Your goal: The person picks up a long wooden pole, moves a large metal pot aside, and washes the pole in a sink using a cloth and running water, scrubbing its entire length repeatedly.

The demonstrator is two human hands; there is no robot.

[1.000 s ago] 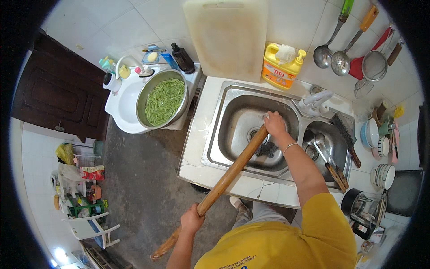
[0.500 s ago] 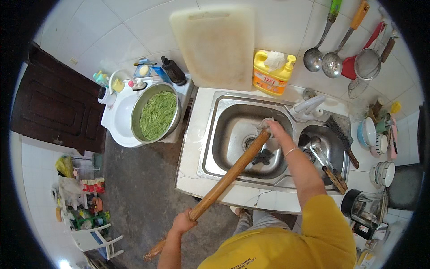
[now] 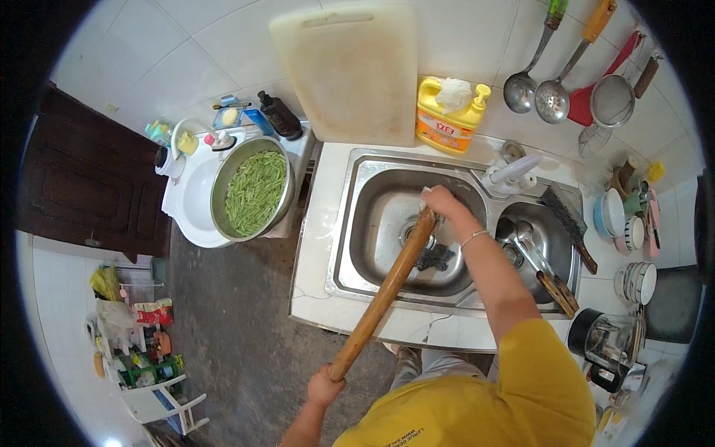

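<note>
A long wooden rolling pin slants from above the large sink basin down past the counter's front edge. Around its lower end my left hand is closed, out over the floor; any part beyond that hand is hidden. My right hand is closed at the upper end, above the basin, with a whitish cloth partly showing at the fingers. Beneath, a dark scouring pad lies on the basin floor beside the drain.
The smaller basin holds ladles with wooden handles; a dark brush rests across its right rim. Behind stand a yellow detergent jug and a cutting board. Left, a pot of cut green beans sits on a washbasin.
The rolling pin has turned steeper. My left hand has shifted right and down, while my right hand has moved slightly left and up. The handle beyond my left hand no longer shows.
</note>
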